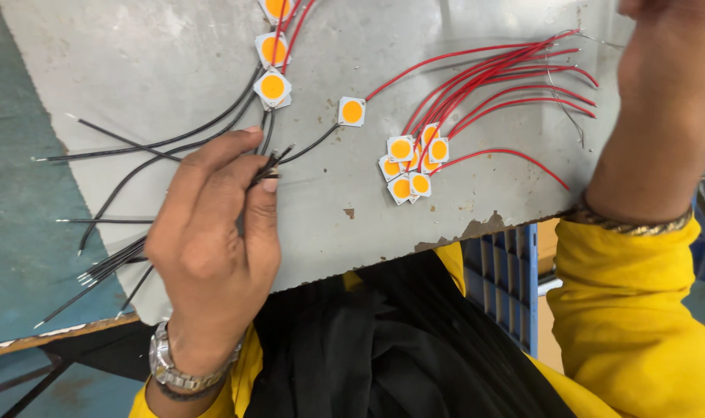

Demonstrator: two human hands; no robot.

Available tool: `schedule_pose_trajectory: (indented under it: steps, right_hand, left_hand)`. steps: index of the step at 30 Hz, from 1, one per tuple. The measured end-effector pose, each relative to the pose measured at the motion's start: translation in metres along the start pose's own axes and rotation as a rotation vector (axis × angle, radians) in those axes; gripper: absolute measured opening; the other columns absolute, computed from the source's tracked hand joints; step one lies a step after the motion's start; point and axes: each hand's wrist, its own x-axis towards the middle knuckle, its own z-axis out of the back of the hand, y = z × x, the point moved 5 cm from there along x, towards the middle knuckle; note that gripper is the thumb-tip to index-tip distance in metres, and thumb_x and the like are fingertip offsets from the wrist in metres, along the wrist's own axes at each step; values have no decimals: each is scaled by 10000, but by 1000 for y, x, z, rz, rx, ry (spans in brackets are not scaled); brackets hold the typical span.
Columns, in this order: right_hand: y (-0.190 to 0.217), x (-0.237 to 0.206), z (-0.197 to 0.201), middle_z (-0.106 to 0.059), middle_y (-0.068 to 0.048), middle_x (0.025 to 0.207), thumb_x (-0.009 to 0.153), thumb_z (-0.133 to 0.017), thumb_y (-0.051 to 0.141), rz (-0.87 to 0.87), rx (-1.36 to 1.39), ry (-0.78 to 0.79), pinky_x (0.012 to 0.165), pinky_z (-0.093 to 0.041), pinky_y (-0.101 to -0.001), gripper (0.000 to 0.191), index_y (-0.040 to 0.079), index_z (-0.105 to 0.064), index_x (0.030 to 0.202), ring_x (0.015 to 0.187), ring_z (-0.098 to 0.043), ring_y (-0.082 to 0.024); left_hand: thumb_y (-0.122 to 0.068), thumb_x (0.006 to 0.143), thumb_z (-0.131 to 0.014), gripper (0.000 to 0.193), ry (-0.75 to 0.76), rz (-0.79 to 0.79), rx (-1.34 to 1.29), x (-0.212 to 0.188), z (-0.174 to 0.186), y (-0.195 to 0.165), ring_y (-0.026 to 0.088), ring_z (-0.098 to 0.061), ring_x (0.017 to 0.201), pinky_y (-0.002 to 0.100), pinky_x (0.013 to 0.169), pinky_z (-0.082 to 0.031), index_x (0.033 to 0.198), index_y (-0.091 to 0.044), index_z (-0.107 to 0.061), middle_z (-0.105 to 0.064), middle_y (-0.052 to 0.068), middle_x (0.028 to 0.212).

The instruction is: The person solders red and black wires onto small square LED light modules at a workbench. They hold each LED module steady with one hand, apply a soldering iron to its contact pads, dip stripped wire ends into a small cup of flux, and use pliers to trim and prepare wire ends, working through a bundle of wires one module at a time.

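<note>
Fingers [253, 159] of the left hand [213, 240] are pinching the ends of a few black wires [279, 159] between thumb and forefinger, closed narrow on them, just left of the lone chip [352, 111] w/ one red and one black lead. More loose black wires [104, 267] are fanning out under and left of that hand, ends sticking past the sheet's edge. Right hand [662, 101] is reaching up at the far right, by the tips of the red wires [507, 77]; its fingers are out of frame, so can't tell if they're gripping anything.

Everything is lying on a scuffed grey metal sheet [151, 62] serving as the table. Taking the lone chip as landmark: a cluster of chips [410, 164], square, white w/ orange centres, is sitting just right and below it, each w/ a red lead running up-right. Three more chips [272, 85] are lying in a column to its upper left, red and black leads both attached.

Judging by this, the step in hand looks like sorting/feeding black leads to chips that only have red ones so far; approx. four done, cluster not yet. Next move prob. calls for separating one black wire from the pinched bunch w/o dropping the rest, then bringing its bare end to a pad on a cluster chip. Fine fingertip control needed; leads are thin and tangle easily.
</note>
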Motion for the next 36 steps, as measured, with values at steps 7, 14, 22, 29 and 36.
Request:
schedule_pose_trajectory:
  steps: [7,14,22,29,36]
  right_hand:
    - [84,-58,-64,-653,-165,1045,1122,-617,285,113,-68,-13,799,-555,-373,230,65,-556,1150,907,-672,-259]
    - [127,-135,-159,-695,-231,1260,1125,-611,141,130,-143,274,921,-660,-400,200,103,-557,1315,1085,-767,-295]
    - [105,-140,-213,-617,-234,1363,1026,-542,-151,181,-167,424,947,-607,-347,372,103,-471,1288,1168,-726,-270]
    - [112,-129,-211,-622,-224,1318,1011,-465,-160,253,-395,252,991,-628,-366,401,68,-396,1334,1179,-726,-292]
    - [107,-140,-227,-628,-229,1361,958,-509,-178,313,-369,460,945,-620,-356,469,111,-397,1310,1131,-754,-293]
  left_hand:
    - [67,833,-686,206,-82,-116,-64,-4,11,-5,314,-712,938,378,789,-579,1037,43,-700,-708,190,1096]
    - [19,832,-769,242,65,-118,-158,-19,-3,-1,179,-603,563,313,549,-468,1070,14,-725,-682,73,755]
    - [2,820,-760,145,52,-162,-170,-21,-1,-5,206,-628,597,316,546,-449,946,-26,-694,-665,59,748]
    - [-22,837,-754,137,82,-182,-182,-17,-5,-4,196,-705,724,294,592,-515,943,-28,-668,-739,61,969]
    - [-92,820,-794,210,159,-216,-135,-15,-12,-5,194,-704,735,309,621,-538,974,-46,-659,-734,34,1071]
